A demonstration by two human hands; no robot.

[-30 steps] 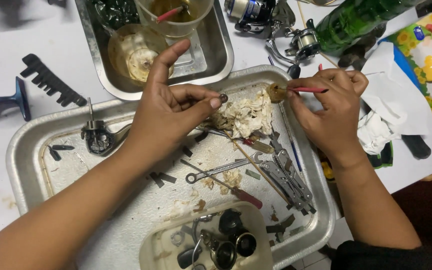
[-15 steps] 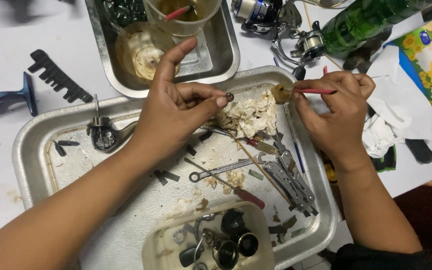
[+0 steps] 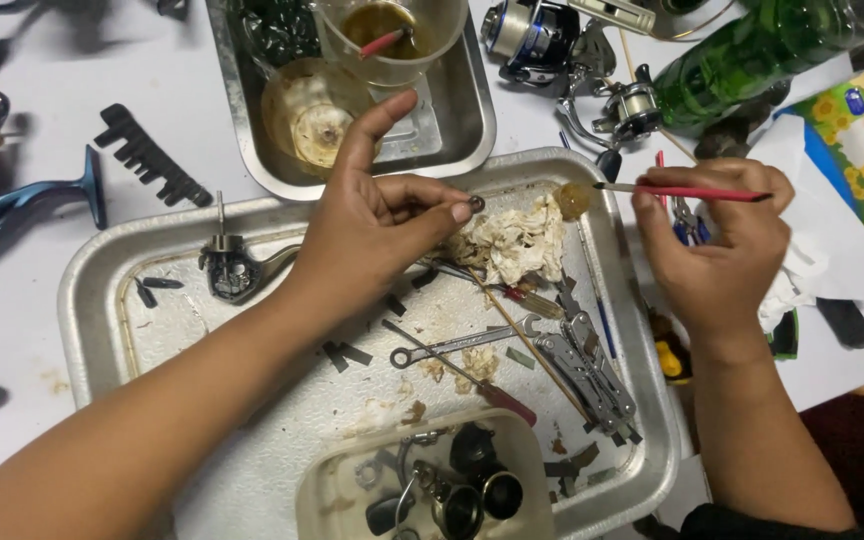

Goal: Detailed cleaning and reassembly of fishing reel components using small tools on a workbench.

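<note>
My left hand (image 3: 377, 225) pinches a small dark ring-shaped part (image 3: 476, 204) between thumb and fingertips, above a large metal tray (image 3: 92, 300). My right hand (image 3: 717, 245) holds a thin red-handled brush (image 3: 687, 191) level, its greasy yellow-brown tip (image 3: 574, 199) a short way right of the small part. A crumpled stained paper wad (image 3: 510, 243) lies in the tray just below the part and the brush tip.
The tray holds a wrench (image 3: 457, 345), a multitool (image 3: 587, 375), a screwdriver (image 3: 497, 395), a reel body (image 3: 232, 268) and a plastic tub of parts (image 3: 432, 485). A smaller tray (image 3: 457, 120) with cups sits behind. Fishing reels (image 3: 542, 35), a green bottle (image 3: 752, 55) and a black comb-like piece (image 3: 147, 155) lie around.
My right hand has drawn to the right, so the brush tip has come away from the small part. My left hand still holds the part in about the same place.
</note>
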